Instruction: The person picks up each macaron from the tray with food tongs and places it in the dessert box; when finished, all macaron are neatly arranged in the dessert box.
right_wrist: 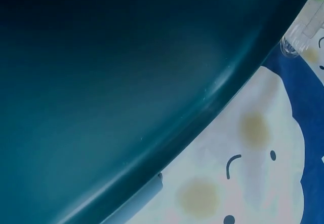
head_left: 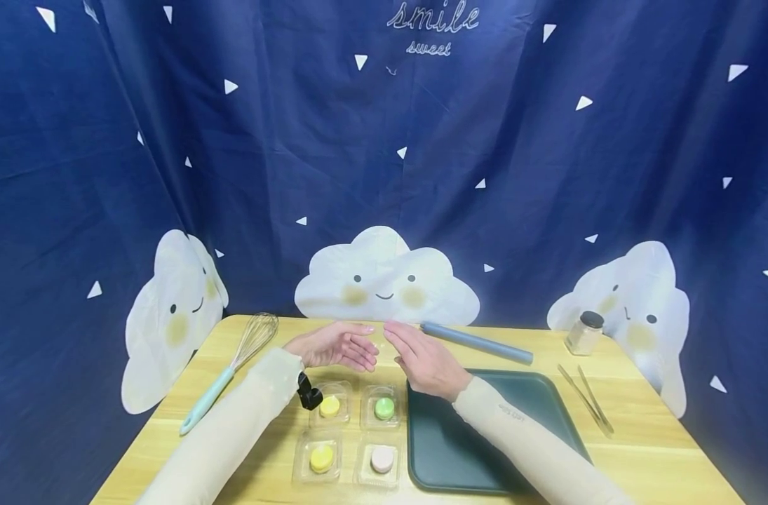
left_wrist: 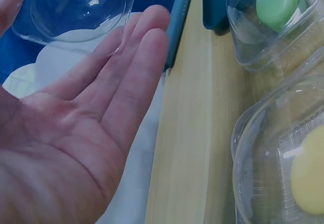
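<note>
Between the two hands is a small clear plastic box [left_wrist: 76, 11], seen in the left wrist view with a round recess. My left hand [head_left: 336, 347] holds its edge between thumb and long, nearly straight fingers. From the other side my right hand [head_left: 433, 363] grips it with fingertips; in the right wrist view that hand is out of sight. Nearer me, several clear boxes hold small round sweets that look like macarons: a yellow macaron [head_left: 329, 406], a green macaron [head_left: 384, 408], another yellow macaron [head_left: 322, 459] and a pale pink macaron [head_left: 381, 459].
A dark green tray [head_left: 443, 456] lies under the right forearm. Behind it is a grey-blue rod [head_left: 478, 341]. To the right are tongs [head_left: 587, 400] and a black-lidded glass jar [head_left: 585, 333]. A whisk [head_left: 232, 368] lies at left. A blue curtain [head_left: 384, 140] surrounds the table.
</note>
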A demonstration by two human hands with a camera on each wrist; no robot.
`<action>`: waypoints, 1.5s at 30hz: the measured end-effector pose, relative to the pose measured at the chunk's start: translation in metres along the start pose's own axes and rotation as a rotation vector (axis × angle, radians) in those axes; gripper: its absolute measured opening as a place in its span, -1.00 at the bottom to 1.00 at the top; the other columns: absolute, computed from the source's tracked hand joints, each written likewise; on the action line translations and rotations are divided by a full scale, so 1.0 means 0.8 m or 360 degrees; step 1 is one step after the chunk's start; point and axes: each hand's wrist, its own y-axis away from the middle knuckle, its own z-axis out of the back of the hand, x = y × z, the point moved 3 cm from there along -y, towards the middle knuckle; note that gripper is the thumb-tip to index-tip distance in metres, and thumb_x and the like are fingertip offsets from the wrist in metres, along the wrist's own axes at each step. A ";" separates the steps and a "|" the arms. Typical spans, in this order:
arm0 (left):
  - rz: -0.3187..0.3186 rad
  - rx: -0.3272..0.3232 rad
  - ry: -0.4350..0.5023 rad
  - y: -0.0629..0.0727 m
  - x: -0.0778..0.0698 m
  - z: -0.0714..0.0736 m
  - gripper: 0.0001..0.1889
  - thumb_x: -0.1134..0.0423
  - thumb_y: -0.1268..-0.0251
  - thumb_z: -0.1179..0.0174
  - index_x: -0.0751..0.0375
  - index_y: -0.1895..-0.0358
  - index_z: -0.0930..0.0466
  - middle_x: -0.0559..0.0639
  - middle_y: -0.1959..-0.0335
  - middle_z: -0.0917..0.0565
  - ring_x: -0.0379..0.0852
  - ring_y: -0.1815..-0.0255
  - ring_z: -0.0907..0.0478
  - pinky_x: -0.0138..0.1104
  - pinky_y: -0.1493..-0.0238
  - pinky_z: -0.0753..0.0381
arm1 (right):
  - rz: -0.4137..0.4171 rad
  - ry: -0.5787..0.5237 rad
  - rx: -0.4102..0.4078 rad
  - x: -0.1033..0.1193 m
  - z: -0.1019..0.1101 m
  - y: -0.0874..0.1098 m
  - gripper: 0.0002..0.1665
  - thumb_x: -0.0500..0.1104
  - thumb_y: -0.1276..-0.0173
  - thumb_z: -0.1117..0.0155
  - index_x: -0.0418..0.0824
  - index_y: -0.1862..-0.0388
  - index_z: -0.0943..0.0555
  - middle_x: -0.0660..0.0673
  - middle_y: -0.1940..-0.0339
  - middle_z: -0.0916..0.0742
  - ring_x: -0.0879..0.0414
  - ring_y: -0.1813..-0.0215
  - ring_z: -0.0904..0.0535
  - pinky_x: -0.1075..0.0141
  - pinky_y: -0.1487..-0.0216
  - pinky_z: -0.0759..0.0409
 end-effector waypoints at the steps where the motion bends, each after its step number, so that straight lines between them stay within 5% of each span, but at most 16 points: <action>1: -0.0032 -0.0024 -0.0010 0.000 0.000 0.000 -0.40 -0.10 -0.40 -0.16 0.45 -0.11 -0.56 0.32 0.01 -0.75 0.04 0.07 -0.78 0.01 -0.30 -0.63 | -0.0020 -0.0007 0.0013 0.001 0.000 0.000 -0.39 -0.25 -0.40 -0.12 -0.48 -0.38 -0.38 -0.37 -0.40 -0.55 -0.18 -0.41 -0.53 0.08 -0.44 -0.53; 5: -0.0310 -0.0275 -0.0339 0.001 -0.002 0.000 -0.42 0.03 -0.36 -0.27 0.46 -0.23 -0.53 0.36 -0.15 -0.68 0.03 -0.05 -0.74 -0.06 -0.31 -0.64 | -0.0266 -0.0184 0.0092 0.001 0.004 -0.005 0.01 -0.12 -0.15 -0.48 -0.46 -0.49 -0.25 -0.37 -0.49 -0.45 -0.19 -0.48 -0.44 0.05 -0.49 -0.47; 10: -0.0655 -0.0728 -0.0978 0.004 -0.007 -0.005 -0.24 -0.03 -0.06 -0.52 0.22 -0.34 -0.54 0.16 -0.20 -0.70 0.04 -0.21 -0.66 -0.08 -0.34 -0.61 | -0.0928 -0.0711 0.0111 -0.006 0.006 -0.009 0.34 -0.07 -0.01 -0.66 -0.22 -0.65 -0.04 -0.23 -0.62 -0.32 -0.13 -0.59 -0.30 0.02 -0.57 -0.37; 14: -0.0821 -0.0854 -0.1071 0.013 -0.008 -0.014 -0.24 0.02 0.02 -0.58 0.11 -0.33 -0.55 0.10 -0.22 -0.69 0.07 -0.26 -0.64 -0.04 -0.39 -0.56 | -0.1261 -0.1149 0.0051 -0.006 0.009 -0.005 0.26 -0.19 -0.06 -0.64 -0.17 -0.64 -0.08 -0.17 -0.62 -0.33 -0.09 -0.61 -0.28 0.05 -0.59 -0.33; 19: -0.0995 -0.0909 -0.1193 0.028 -0.008 -0.035 -0.23 0.10 0.09 -0.63 0.10 -0.31 -0.56 0.06 -0.20 -0.70 0.04 -0.24 -0.65 -0.09 -0.36 -0.59 | -0.1432 -0.1626 0.0017 0.001 0.018 0.003 0.14 -0.32 -0.17 -0.53 -0.29 -0.62 -0.09 -0.28 -0.62 -0.31 -0.21 -0.62 -0.22 0.03 -0.60 -0.26; 22: -0.1067 -0.0880 -0.1273 0.036 -0.003 -0.050 -0.21 0.10 0.10 -0.63 0.13 -0.31 -0.55 0.08 -0.20 -0.70 0.03 -0.24 -0.65 -0.12 -0.33 -0.62 | -0.1451 -0.1771 0.0033 0.008 0.028 0.005 0.10 -0.33 -0.20 -0.50 -0.32 -0.62 -0.10 -0.33 -0.61 -0.31 -0.27 -0.61 -0.24 0.00 -0.58 -0.27; 29: -0.1233 -0.0865 -0.1386 0.052 0.009 -0.076 -0.20 0.09 0.11 -0.64 0.19 -0.30 -0.55 0.06 -0.19 -0.70 0.00 -0.21 -0.66 -0.17 -0.27 -0.67 | -0.1338 -0.1610 0.0109 0.030 0.043 0.004 -0.04 -0.23 -0.23 -0.52 -0.21 -0.55 -0.27 -0.24 -0.53 -0.46 -0.13 -0.55 -0.37 0.44 -0.55 -0.31; 32: -0.1267 -0.0868 -0.1380 0.058 0.011 -0.087 -0.19 0.10 0.13 -0.64 0.23 -0.29 -0.55 0.05 -0.17 -0.70 -0.01 -0.20 -0.66 -0.19 -0.25 -0.68 | -0.1306 -0.1550 0.0091 0.038 0.048 0.008 -0.08 -0.25 -0.21 -0.53 -0.21 -0.52 -0.32 -0.26 -0.48 -0.51 -0.15 -0.51 -0.43 0.38 -0.55 -0.36; 41: -0.0987 -0.0772 -0.1496 0.088 0.030 -0.114 -0.13 -0.03 0.02 -0.57 0.07 -0.43 -0.43 -0.04 -0.38 -0.56 0.00 -0.39 -0.53 -0.05 -0.40 -0.55 | -0.1250 -0.1223 0.0147 0.079 0.070 0.015 -0.09 -0.17 -0.07 -0.63 -0.20 -0.42 -0.44 -0.17 -0.32 -0.66 -0.08 -0.34 -0.62 0.11 -0.37 -0.60; 45: -0.0966 -0.0716 -0.1620 0.099 0.034 -0.124 -0.15 -0.08 -0.01 -0.54 0.08 -0.42 -0.45 -0.05 -0.36 -0.58 -0.04 -0.34 -0.57 -0.09 -0.37 -0.59 | -0.1262 -0.1177 0.0211 0.094 0.077 0.018 -0.07 -0.19 -0.03 -0.65 -0.16 -0.41 -0.46 -0.11 -0.28 -0.69 0.00 -0.28 -0.65 0.09 -0.32 -0.64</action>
